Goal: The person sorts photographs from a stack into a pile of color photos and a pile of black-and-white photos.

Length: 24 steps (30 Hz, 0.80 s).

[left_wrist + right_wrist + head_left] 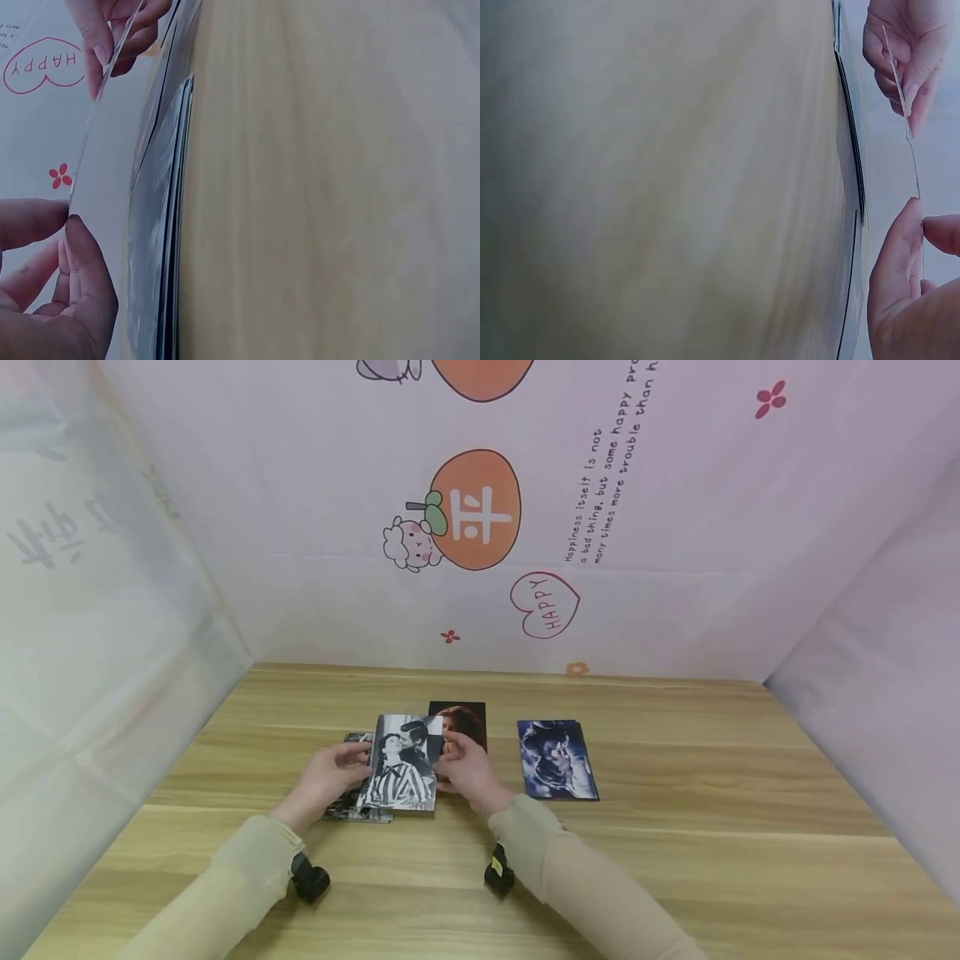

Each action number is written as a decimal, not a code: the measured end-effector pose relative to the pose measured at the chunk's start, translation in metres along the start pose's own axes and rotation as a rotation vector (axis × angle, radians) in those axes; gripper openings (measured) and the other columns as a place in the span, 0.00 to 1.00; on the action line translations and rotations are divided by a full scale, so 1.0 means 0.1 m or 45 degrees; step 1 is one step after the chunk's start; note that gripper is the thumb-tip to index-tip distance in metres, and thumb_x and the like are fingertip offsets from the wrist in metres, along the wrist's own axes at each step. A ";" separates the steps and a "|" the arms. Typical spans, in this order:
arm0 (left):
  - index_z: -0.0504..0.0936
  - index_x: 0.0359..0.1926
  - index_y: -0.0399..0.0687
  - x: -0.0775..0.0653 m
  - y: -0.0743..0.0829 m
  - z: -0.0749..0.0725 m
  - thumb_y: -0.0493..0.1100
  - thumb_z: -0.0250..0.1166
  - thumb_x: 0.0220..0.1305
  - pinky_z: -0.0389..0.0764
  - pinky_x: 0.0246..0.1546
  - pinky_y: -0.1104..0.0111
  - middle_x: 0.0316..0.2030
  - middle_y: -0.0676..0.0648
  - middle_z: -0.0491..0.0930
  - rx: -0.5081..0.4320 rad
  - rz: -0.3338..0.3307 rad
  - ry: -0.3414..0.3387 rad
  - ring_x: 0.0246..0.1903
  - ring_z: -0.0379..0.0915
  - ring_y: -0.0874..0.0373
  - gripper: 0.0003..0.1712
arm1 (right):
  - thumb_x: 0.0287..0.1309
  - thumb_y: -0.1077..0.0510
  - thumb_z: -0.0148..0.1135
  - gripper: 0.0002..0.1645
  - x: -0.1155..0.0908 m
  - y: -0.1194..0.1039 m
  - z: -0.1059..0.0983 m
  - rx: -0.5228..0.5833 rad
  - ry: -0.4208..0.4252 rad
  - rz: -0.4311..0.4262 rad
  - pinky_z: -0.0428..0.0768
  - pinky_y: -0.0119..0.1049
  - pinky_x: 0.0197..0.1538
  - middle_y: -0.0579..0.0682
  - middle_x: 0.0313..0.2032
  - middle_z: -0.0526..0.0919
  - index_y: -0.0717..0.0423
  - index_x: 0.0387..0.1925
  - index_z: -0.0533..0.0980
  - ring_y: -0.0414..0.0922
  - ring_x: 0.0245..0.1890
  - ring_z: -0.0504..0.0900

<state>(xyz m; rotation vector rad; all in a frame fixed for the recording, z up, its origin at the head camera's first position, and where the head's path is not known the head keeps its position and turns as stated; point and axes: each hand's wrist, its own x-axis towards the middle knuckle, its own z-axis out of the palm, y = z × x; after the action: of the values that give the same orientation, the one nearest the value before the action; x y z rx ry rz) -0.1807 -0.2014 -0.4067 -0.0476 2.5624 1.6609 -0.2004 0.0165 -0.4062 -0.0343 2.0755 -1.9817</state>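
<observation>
Between my two hands, a black-and-white photo card of a couple is raised off the table. My left hand pinches its left edge between thumb and fingers. At the opposite edge, my right hand pinches it the same way. Both wrist views show the card nearly edge-on, as a thin sheet between the left hand and the right hand. Below and left of it lies a pile of grey photo cards, partly covered by the held card and my left hand.
Behind the held card lies a dark card with a reddish-brown figure, partly hidden. A small stack of blue-toned cards lies to the right on the wooden table. A printed white curtain encloses the back and sides.
</observation>
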 end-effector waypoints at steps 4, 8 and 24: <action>0.68 0.62 0.31 0.00 -0.02 -0.08 0.31 0.61 0.60 0.82 0.45 0.67 0.49 0.34 0.75 0.034 0.010 -0.019 0.45 0.76 0.51 0.28 | 0.54 0.74 0.56 0.38 0.00 0.00 0.07 -0.011 -0.005 0.007 0.81 0.29 0.28 0.51 0.33 0.75 0.62 0.68 0.59 0.39 0.29 0.74; 0.68 0.62 0.30 -0.01 -0.05 -0.16 0.31 0.61 0.59 0.82 0.45 0.67 0.48 0.34 0.74 0.085 0.018 -0.023 0.46 0.75 0.50 0.28 | 0.52 0.75 0.57 0.39 0.01 0.01 0.14 -0.031 -0.004 0.014 0.82 0.30 0.27 0.50 0.31 0.76 0.62 0.67 0.61 0.38 0.27 0.75; 0.71 0.58 0.29 -0.07 -0.21 -0.36 0.34 0.64 0.57 0.80 0.46 0.58 0.46 0.33 0.77 0.301 0.071 -0.007 0.46 0.76 0.43 0.28 | 0.50 0.74 0.59 0.41 0.04 0.00 0.34 -0.135 -0.107 0.090 0.81 0.31 0.28 0.59 0.37 0.83 0.59 0.68 0.61 0.38 0.25 0.76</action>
<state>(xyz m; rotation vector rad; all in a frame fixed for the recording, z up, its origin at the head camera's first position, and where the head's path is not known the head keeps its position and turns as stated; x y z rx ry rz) -0.1741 -0.2427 -0.4104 0.0448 2.7596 1.3603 -0.1969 -0.0172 -0.4078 -0.0628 2.0966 -1.7968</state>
